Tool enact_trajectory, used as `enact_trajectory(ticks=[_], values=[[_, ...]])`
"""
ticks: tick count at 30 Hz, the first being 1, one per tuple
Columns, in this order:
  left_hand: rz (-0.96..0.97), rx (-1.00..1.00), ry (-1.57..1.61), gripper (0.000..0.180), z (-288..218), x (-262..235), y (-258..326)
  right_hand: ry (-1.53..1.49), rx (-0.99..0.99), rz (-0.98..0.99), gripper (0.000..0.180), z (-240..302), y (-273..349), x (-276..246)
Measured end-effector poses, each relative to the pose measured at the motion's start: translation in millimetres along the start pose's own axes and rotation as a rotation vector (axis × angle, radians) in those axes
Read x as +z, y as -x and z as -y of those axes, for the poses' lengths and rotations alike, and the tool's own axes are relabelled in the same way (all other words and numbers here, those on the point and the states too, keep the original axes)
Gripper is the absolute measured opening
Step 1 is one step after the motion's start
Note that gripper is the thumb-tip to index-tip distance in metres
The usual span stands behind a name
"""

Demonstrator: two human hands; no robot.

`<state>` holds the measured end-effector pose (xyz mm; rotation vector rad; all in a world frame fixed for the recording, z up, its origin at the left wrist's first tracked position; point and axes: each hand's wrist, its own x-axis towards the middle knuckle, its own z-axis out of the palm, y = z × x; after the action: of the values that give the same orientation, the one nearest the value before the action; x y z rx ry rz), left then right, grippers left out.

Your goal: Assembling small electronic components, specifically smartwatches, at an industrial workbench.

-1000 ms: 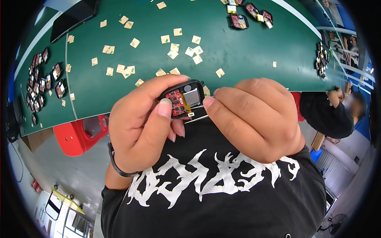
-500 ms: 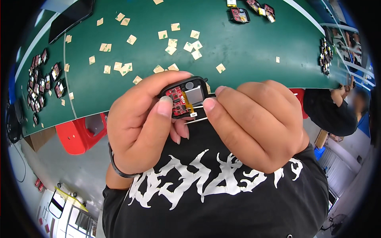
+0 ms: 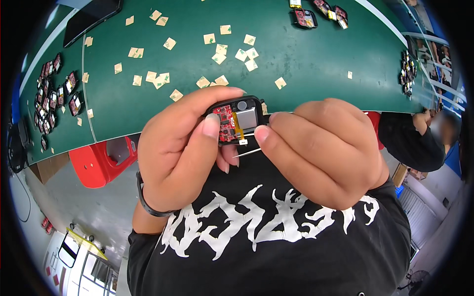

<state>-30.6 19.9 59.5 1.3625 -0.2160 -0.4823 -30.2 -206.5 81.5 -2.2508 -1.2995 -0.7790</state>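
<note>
My left hand point(image 3: 180, 148) grips a small black device housing point(image 3: 257, 104), thumb on its near left side and fingers behind it. Inside the open housing sit a red circuit board point(image 3: 227, 129), a silver battery point(image 3: 247, 118) and an orange flex cable point(image 3: 238, 127) ending in a small white tab point(image 3: 243, 142). My right hand point(image 3: 323, 150) pinches a pair of metal tweezers point(image 3: 248, 152) between thumb and index finger. The tweezers' two tips are apart; one reaches the housing's lower edge near the white tab, the other lies below it. Whether the upper tip touches the cable cannot be told.
Square adhesive pieces point(image 3: 221, 48) lie scattered over the green table point(image 3: 316, 64). Similar open housings are grouped at the left point(image 3: 51, 101), far right point(image 3: 407, 74) and back point(image 3: 306, 18). A red stool point(image 3: 91, 165) stands below the table; another person point(image 3: 412, 140) sits at the right.
Both hands and the housing sit slightly further right and higher in view, as does the table. The lower tweezer tip slants more now. The hold on each thing is unchanged.
</note>
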Motion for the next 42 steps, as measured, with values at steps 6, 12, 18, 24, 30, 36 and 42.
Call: enact_trajectory(ticks=[6, 12, 18, 24, 30, 36, 42], values=[[-0.008, -0.113, 0.085, 0.032, 11, -1, -1, -0.079, 0.094, 0.204, 0.026, 5, 7, -4], [0.022, -0.093, 0.052, 0.036, 28, -5, -7, -0.110, 0.187, 0.378, 0.024, 4, 4, -3], [-0.016, -0.094, 0.098, 0.036, 37, -9, -13, 0.002, 0.119, 0.204, 0.014, -5, 19, 23], [-0.127, -0.067, 0.023, 0.036, 37, -6, -10, 0.007, 0.228, 0.332, 0.022, -6, 12, 6], [-0.201, 0.037, -0.027, 0.034, 27, -8, -3, -0.171, 0.453, 0.168, 0.028, -10, 24, -5], [-0.106, 0.065, 0.074, 0.032, 17, -3, -6, -0.222, 0.414, 0.095, 0.028, 2, 18, 1], [-0.137, 0.038, -0.040, 0.046, 4, 3, -4, -0.119, 0.278, 0.051, 0.026, 0, 15, 3]])
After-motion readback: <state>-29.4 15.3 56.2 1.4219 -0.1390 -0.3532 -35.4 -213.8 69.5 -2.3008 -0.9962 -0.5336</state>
